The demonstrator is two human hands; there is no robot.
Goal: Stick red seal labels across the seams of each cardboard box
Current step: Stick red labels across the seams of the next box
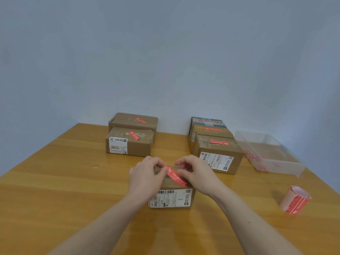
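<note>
From the head camera, a wooden table (55,190) with a glossy honey-coloured top runs back to a plain pale blue-grey wall (165,52). At the far left stand two brown cardboard boxes, the rear left box (128,122) and the front left box (139,146), each with a red seal on its top. At the far right a row of three boxes runs toward the wall; the nearest right box (220,155) carries a red seal on top and a white shipping label on its front face. Just right of that row sits a clear plastic tray (287,162) with some red scraps in it, and nearer on the right edge a roll of red labels (296,199) stands on end, well apart from the boxes. In the middle, close to the person, is the small cardboard box (173,197), brown, with a white barcode label on its near face. A red seal label (176,176) with white print lies diagonally across its top. The left hand (145,173) pinches the label's far end with curled fingers, while the right hand (195,172) has its fingertips curled onto the label's middle and near part.
</note>
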